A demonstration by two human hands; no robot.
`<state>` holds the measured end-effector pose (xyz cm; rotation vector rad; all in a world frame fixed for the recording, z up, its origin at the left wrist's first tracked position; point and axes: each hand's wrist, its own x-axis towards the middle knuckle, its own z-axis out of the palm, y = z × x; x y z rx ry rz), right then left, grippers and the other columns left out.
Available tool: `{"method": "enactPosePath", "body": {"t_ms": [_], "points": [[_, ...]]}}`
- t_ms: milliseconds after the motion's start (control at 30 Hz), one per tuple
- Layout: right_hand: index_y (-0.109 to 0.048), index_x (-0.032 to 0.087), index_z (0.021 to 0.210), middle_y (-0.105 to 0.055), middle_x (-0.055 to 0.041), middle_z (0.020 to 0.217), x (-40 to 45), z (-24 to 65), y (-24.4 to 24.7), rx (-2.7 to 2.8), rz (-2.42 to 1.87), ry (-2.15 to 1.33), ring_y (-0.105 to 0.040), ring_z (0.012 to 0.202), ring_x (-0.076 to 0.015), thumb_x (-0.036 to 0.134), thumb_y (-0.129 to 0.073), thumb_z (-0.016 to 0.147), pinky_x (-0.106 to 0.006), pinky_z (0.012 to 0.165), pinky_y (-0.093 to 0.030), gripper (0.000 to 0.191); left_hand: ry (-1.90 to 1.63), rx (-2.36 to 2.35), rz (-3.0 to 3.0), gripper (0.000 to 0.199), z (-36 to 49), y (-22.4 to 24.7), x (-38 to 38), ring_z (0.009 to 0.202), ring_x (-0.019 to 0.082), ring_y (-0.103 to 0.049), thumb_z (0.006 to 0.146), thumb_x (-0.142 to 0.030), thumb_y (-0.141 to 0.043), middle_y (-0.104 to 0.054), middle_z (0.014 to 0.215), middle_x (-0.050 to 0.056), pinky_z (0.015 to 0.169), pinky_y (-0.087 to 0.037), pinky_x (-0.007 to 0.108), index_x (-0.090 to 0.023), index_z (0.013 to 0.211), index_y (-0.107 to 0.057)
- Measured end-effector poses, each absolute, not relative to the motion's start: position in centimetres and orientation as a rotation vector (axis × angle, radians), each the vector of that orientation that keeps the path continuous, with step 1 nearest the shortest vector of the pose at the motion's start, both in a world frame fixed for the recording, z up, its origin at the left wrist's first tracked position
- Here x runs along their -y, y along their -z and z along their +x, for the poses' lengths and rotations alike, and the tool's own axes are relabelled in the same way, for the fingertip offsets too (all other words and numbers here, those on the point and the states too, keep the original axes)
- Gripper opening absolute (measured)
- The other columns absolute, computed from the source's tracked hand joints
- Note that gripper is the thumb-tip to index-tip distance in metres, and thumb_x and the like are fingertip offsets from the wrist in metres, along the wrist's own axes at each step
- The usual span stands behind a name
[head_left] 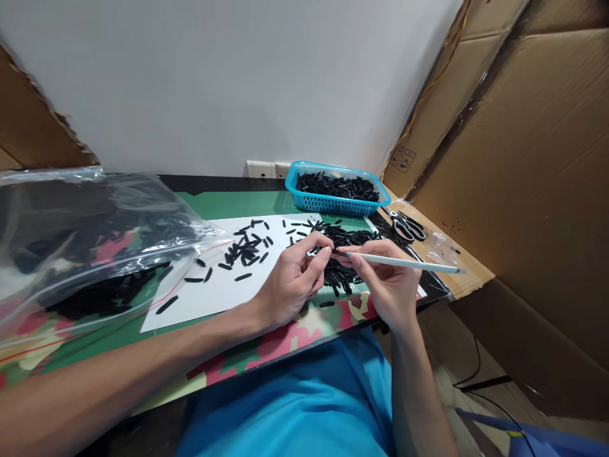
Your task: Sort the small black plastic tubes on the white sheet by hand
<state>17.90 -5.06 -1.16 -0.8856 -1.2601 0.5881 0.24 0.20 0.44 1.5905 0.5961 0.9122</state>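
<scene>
My left hand is closed in a pinch, thumb against forefinger, on a small black piece mostly hidden by the fingertips. My right hand grips a slim white pen-like tool, its dark tip pointing left at the left fingertips. Whether that tip is a blade or a nib is too small to tell. Beneath both hands lies a dense heap of narrow black pieces. To the left, a looser group of the same pieces is scattered on a white sheet.
A blue plastic basket full of black pieces stands at the back, by the wall. Scissors lie at the right, near cardboard. A clear zip bag with black pieces covers the left side of the green mat.
</scene>
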Motion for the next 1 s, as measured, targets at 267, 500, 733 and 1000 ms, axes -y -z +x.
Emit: {"method": "enactPosePath", "body": {"t_ms": [267,500,733,1000], "points": [[-0.074,0.024,0.100,-0.086,-0.0060,0.107,5.19,17.79,1.14,1.261,-0.909,-0.567,-0.084,0.088,-0.0232,0.034,-0.079,0.097,-0.038,0.081,-0.071,0.011,-0.905,-0.595,1.596,0.030,0.18,-0.36,-0.23,0.041,0.006,-0.035,0.106,-0.052,-0.056,-0.041,0.049,-0.012,0.041,-0.029,0.016,-0.023,0.102,-0.054],[-0.074,0.025,0.102,-0.086,-0.0052,0.107,5.19,17.70,1.15,1.283,-0.930,-0.544,-0.083,0.082,-0.0214,0.034,-0.079,0.098,-0.038,0.080,-0.072,0.011,-0.918,-0.605,1.619,0.030,0.20,-0.42,-0.28,0.041,0.006,-0.036,0.106,-0.052,-0.058,-0.042,0.049,-0.011,0.041,-0.028,0.016,-0.023,0.100,-0.054],[-0.078,0.025,0.098,-0.087,-0.0050,0.106,5.33,17.88,0.95,1.338,-0.910,-0.521,-0.085,0.096,-0.0239,0.024,-0.080,0.097,-0.037,0.086,-0.070,0.003,-0.931,-0.615,1.643,0.030,0.07,-0.42,-0.34,0.042,0.005,-0.035,0.107,-0.050,-0.058,-0.042,0.051,-0.012,0.042,-0.029,0.016,-0.021,0.096,-0.054],[-0.079,0.024,0.097,-0.087,-0.0060,0.107,5.44,18.20,0.59,1.348,-0.927,-0.613,-0.085,0.088,-0.0243,0.027,-0.083,0.095,-0.037,0.082,-0.070,0.006,-0.923,-0.632,1.667,0.030,-0.02,-0.25,-0.42,0.044,0.005,-0.035,0.108,-0.049,-0.056,-0.043,0.054,-0.012,0.044,-0.029,0.017,-0.021,0.097,-0.054]]}}
